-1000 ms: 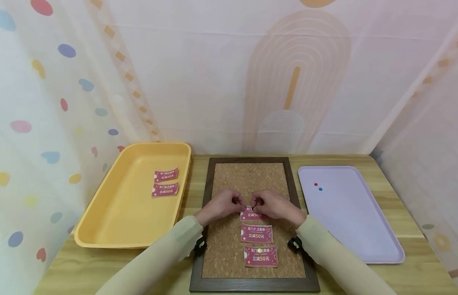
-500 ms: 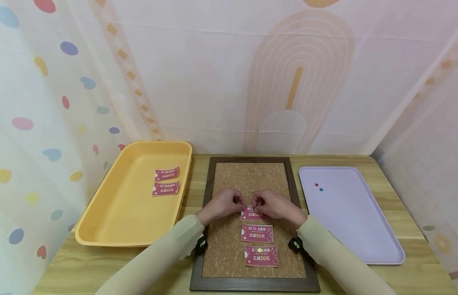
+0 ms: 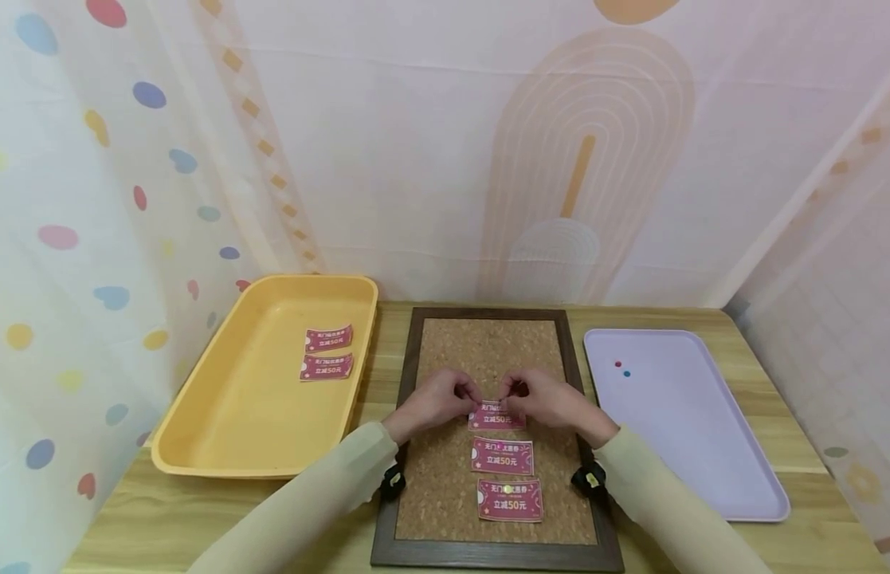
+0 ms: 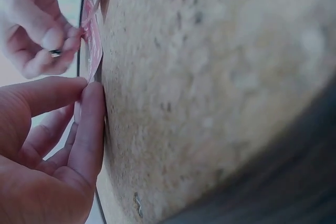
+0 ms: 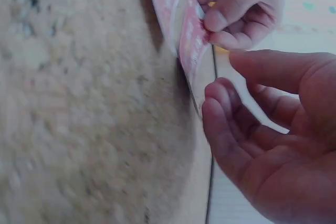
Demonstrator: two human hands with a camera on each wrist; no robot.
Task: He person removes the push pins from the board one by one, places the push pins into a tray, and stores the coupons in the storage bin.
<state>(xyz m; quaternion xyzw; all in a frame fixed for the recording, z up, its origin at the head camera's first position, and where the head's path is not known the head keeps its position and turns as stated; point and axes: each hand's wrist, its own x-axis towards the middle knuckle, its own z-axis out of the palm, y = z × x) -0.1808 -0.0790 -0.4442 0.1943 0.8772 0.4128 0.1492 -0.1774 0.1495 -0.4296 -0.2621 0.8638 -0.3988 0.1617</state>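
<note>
My left hand (image 3: 441, 395) pinches the upper left corner of a pink paper coupon (image 3: 498, 420) lying on the framed cork board (image 3: 445, 486). The left wrist view shows thumb and finger (image 4: 93, 114) meeting at the coupon's edge. At the coupon's top edge is my right hand (image 3: 545, 399), its fingers bent. In the right wrist view its thumb (image 5: 262, 64) and forefinger stand apart. A small dark spot shows under that thumb in the left wrist view. Two more coupons lie below, the middle one (image 3: 516, 458) with a pink pin, the nearest (image 3: 523, 510) with a yellow one.
A yellow tray (image 3: 237, 430) on the left holds two coupons (image 3: 327, 367) along its right side. On the right, a lilac tray (image 3: 688, 430) carries a red pin (image 3: 618, 364) and a blue pin (image 3: 627, 374). A patterned curtain hangs behind the wooden table.
My right hand has shifted slightly to the right, uncovering more print on the top coupon. The left hand keeps its hold at the corner. The head view has moved a little.
</note>
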